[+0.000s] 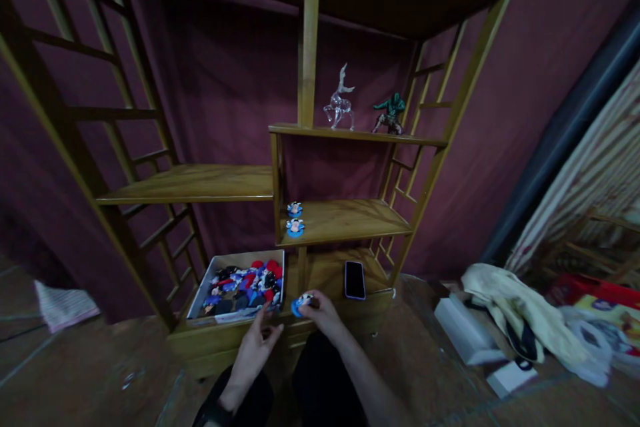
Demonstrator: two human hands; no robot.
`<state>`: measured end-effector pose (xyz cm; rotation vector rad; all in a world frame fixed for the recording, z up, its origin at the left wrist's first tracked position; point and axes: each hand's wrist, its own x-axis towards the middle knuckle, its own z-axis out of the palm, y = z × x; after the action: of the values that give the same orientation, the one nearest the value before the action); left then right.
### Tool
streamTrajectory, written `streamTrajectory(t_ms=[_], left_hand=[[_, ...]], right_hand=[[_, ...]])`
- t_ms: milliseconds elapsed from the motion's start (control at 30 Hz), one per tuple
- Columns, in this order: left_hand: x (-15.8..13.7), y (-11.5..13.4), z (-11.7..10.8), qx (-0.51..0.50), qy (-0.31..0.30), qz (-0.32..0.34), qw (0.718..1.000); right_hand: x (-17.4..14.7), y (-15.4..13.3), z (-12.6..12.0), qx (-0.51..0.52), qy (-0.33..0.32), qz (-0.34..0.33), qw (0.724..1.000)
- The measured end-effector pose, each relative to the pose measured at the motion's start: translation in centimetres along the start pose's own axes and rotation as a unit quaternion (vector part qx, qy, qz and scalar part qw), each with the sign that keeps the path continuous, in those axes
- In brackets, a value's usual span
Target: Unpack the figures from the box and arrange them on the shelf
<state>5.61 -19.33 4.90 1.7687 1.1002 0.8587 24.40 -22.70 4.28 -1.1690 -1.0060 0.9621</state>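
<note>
My right hand (323,312) is closed on a small figurine (300,305) with a round blue base, held in front of the lower shelf. To its left is my left hand (256,345), fingers apart and nothing in them, just in front of a white cardboard box (196,300). Inside that box lies a jumble of small red, blue, purple and black figurines (250,285). Two similar blue-based figurines stand one behind the other at the left end of the middle shelf: the front figurine (295,227) and the rear figurine (295,209).
A phone (355,279) lies on the lower shelf (320,270). Above, a clear glass deer (341,103) and a green action figure (390,113) stand on the upper shelf. White boxes (467,330) and a pale cloth (520,307) sit on the floor at right.
</note>
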Motion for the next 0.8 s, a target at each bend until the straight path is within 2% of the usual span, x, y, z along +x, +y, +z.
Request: streamTrajectory(t_ms=[67,167,267,333,433,533,667,733,800], left_hand=[[0.1,-0.4,-0.3,0.007,-0.007,0.0,1.0],[0.2,-1.1,-0.8,0.014,-0.011,0.002,1.0],[0.7,-2.1,-1.2,0.001,0.01,0.001,1.0],[1.2,-2.7,-1.3,-0.002,0.017,-0.001,1.0],[1.8,-3.0,-1.3,0.002,0.019,-0.006,1.0],[2.1,-2.8,-1.1,0.008,0.026,-0.008,1.0],[2.1,-3.1,-0.8,0.0,0.019,-0.006,1.0],[2.2,-3.5,-0.8,0.004,0.011,-0.005,1.0],[2.3,-3.7,-0.8,0.007,0.005,-0.003,1.0]], right_hand=[[0.0,-3.0,-3.2,-0.005,0.023,-0.022,0.999],[1.2,-8.7,-9.4,-0.045,0.067,-0.085,0.993],[3.5,-14.2,-16.0,-0.086,0.149,-0.142,0.975],[5.3,-16.8,-19.9,-0.127,0.188,-0.164,0.96],[7.9,-18.8,-24.3,-0.201,0.217,-0.162,0.941],[9.6,-19.0,-26.9,-0.284,0.236,-0.13,0.92],[10.5,-18.4,-28.6,-0.394,0.239,-0.075,0.885],[10.8,-18.4,-29.0,-0.416,0.224,-0.064,0.879],[11.1,-18.6,-29.1,-0.407,0.203,-0.066,0.888]])
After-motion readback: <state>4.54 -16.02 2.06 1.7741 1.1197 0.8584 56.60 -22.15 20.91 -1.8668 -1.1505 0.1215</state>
